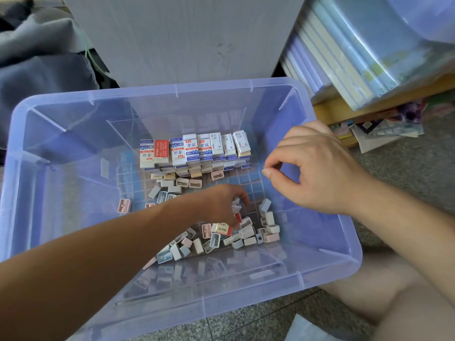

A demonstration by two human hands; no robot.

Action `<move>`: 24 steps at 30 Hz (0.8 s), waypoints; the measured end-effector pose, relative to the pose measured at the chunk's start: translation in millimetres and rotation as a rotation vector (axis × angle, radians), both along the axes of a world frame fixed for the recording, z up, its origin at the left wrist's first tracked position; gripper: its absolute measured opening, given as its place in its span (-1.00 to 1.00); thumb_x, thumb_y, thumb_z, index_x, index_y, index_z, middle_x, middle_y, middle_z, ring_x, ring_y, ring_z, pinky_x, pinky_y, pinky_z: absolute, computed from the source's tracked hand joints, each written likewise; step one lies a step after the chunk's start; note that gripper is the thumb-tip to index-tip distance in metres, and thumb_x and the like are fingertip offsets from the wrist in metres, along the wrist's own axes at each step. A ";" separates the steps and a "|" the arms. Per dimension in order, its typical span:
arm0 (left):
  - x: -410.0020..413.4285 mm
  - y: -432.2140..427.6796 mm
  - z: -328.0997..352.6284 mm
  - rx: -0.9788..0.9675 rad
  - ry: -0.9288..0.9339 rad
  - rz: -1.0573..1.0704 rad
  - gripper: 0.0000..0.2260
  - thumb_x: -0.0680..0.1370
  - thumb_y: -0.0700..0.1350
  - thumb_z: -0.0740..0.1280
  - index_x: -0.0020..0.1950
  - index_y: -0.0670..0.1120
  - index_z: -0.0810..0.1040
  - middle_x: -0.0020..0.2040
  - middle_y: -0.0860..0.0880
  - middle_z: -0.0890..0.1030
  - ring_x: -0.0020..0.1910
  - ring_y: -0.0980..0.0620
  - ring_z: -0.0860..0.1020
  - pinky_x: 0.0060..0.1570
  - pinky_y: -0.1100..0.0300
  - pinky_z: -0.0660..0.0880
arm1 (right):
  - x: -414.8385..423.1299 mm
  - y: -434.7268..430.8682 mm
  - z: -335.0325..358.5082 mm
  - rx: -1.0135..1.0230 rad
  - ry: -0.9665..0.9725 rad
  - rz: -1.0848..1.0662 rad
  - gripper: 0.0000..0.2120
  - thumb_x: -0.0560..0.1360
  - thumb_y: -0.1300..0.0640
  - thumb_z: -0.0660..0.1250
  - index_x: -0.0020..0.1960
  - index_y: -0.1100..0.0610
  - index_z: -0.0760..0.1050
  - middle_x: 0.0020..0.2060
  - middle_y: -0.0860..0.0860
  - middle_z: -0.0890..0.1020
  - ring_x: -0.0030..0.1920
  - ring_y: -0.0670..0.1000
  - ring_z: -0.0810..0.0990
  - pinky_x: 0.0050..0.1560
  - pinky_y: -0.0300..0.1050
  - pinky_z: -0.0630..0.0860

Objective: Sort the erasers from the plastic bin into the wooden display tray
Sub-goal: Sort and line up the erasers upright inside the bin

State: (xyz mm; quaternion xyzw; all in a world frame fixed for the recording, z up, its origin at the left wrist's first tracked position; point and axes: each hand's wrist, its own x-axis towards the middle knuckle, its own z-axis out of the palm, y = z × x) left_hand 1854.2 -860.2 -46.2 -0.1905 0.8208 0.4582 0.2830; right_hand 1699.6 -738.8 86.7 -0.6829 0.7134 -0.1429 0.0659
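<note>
Left hand (221, 203) is down inside the plastic bin (61, 193), near the middle of its floor. The fingers are curled round a small white-and-red piece (236, 210), judged to be an eraser but mostly hidden.

The 2B eraser (221, 228) lies just beside those fingertips, toward the bin's near edge. Its long axis runs roughly left to right, so the left hand is plainly the nearer.

Right hand (317, 168) hovers over the bin's right wall, thumb and forefinger tips almost meeting - whether they pinch anything cannot be told.

Loose sharpeners (248, 236) crowd the 2B eraser on its right and could get in the way of a pick. Stacked erasers (194, 151) stand in a row toward the far edge.

Wooden display tray - not in view.
</note>
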 end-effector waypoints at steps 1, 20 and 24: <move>-0.4 2.1 -0.7 -0.009 -0.001 0.001 -0.51 0.42 -0.15 0.57 0.28 0.10 0.52 -0.01 0.06 0.55 -0.10 0.03 0.53 -0.25 0.22 0.42 | 0.2 0.2 0.1 0.000 -0.002 0.001 -0.76 0.52 -0.05 0.26 -0.25 0.00 0.60 -0.36 -0.18 0.58 -0.20 -0.05 0.51 0.11 -0.12 0.26; 12.4 -13.7 36.1 0.255 0.174 0.383 -0.80 0.48 -0.14 0.57 0.07 -0.12 0.70 -0.12 -0.06 0.71 -0.26 0.09 0.62 -0.21 0.19 0.58 | 2.1 -0.7 7.0 0.059 0.019 -0.007 -0.73 0.51 -0.11 0.23 -0.24 -0.04 0.60 -0.37 -0.21 0.55 -0.19 -0.07 0.51 0.12 -0.12 0.26; 28.9 -15.6 84.7 0.590 0.166 0.610 -0.72 0.53 -0.25 0.49 0.21 -0.27 0.59 -0.16 -0.10 0.67 -0.27 0.02 0.66 -0.33 0.19 0.62 | 5.2 0.1 9.7 0.100 0.088 0.004 -0.69 0.50 -0.18 0.19 -0.17 -0.06 0.62 -0.34 -0.21 0.58 -0.18 -0.04 0.54 0.09 -0.08 0.31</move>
